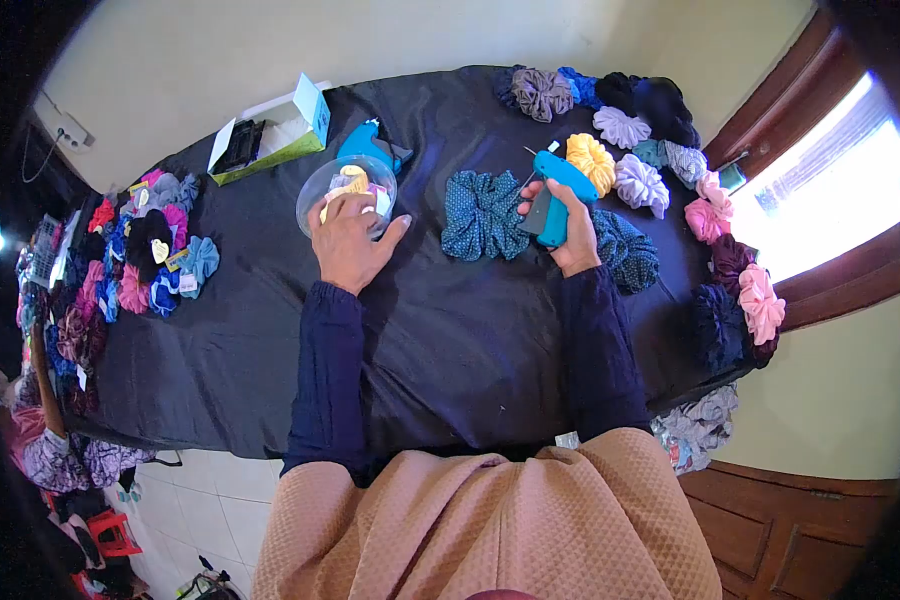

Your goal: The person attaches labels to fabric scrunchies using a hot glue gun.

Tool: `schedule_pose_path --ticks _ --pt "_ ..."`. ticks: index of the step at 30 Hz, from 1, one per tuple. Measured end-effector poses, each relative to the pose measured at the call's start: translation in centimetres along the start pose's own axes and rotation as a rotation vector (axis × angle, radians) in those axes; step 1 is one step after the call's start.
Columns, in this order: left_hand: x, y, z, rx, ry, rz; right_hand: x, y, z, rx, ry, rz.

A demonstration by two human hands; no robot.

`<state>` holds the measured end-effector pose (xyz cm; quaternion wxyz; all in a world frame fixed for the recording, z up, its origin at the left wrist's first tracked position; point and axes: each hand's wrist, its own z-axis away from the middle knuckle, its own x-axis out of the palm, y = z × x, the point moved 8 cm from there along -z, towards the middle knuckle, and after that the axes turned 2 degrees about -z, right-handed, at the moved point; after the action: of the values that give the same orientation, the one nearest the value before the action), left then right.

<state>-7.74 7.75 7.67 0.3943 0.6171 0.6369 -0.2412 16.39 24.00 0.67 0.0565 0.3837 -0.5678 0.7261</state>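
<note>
My right hand (pixel 575 235) is wrapped round a teal tagging gun (pixel 560 178), whose thin needle points up and left. Just left of it a dark teal dotted scrunchie (pixel 482 215) lies flat on the black cloth, and a similar dotted one (pixel 625 252) lies to its right, beside my wrist. My left hand (pixel 355 240) reaches into a clear round tub (pixel 315 185) of small yellow and white pieces. Its fingertips are among the pieces, thumb apart; whether they grip one is hidden.
A second teal tool (pixel 372 145) lies behind the tub, near an open box (pixel 270 135). Scrunchies of many colours line the right edge (pixel 760 302). Tagged scrunchies (pixel 150 245) are heaped at the left. A wall (pixel 420 35) stands behind the black-covered table (pixel 220 350).
</note>
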Motion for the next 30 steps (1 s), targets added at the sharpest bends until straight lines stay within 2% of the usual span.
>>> schedule_pose_path --ticks 5,7,14,16,23,25,26,28,30 --pt "0.3 0.2 0.2 0.055 0.028 -0.021 -0.2 0.1 0.0 0.007 0.011 0.002" --pt "0.8 0.0 0.2 0.035 -0.035 -0.021 -0.2 0.2 -0.2 0.012 0.006 -0.006" --pt "0.4 -0.1 -0.1 -0.028 -0.045 0.104 -0.2 0.2 -0.2 0.013 -0.004 -0.011" --pt "0.0 0.6 -0.1 0.061 0.027 0.032 -0.2 0.2 -0.2 0.007 -0.008 -0.012" --pt "0.0 0.3 -0.1 0.051 0.048 0.061 0.1 0.0 0.1 0.008 -0.001 -0.009" --pt "-1.4 -0.4 -0.1 -0.014 0.225 0.181 -0.1 0.2 -0.1 0.016 0.000 -0.007" --pt "-1.5 -0.1 -0.2 -0.012 0.225 0.182 -0.2 0.3 -0.2 0.023 0.003 -0.006" --pt "-3.6 0.5 0.4 -0.025 0.478 0.224 -0.2 0.2 -0.1 0.020 0.008 -0.003" --pt "-3.8 2.6 0.6 -0.032 0.499 0.317 0.0 0.2 -0.1 0.015 0.011 0.001"
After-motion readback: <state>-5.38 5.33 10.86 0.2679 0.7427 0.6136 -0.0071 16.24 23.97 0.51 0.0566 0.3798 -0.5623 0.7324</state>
